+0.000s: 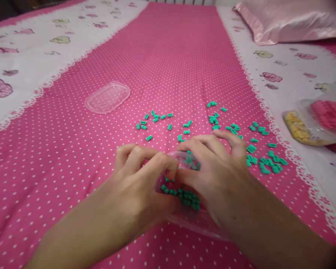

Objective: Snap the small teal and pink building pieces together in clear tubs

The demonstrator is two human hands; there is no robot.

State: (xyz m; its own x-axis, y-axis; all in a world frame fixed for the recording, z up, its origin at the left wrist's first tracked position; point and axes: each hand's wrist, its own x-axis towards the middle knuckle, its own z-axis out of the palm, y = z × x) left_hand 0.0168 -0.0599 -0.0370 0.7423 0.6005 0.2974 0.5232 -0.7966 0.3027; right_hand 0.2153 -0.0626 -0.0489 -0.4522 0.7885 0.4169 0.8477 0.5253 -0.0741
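Note:
Both my hands are over a see-through plastic tub [201,226] on the pink dotted bedsheet. Small green toy bricks [189,198] lie inside it, some packed side by side. My left hand [142,179] is at the tub's left side, fingers curled and closed. My right hand [215,164] reaches in from the right, its fingers bent and its thumb meeting the left fingers. Whatever is pinched between the fingertips is hidden. More loose green bricks [268,162] are scattered beyond and to the right of my right hand.
A see-through lid [108,98] lies on the sheet at the left. Several single bricks [156,118] are spread ahead of my hands. At the right are a tub of yellow pieces [299,129] and a bag of pink pieces [329,116]. A satin pillow [294,22] rests at the far right.

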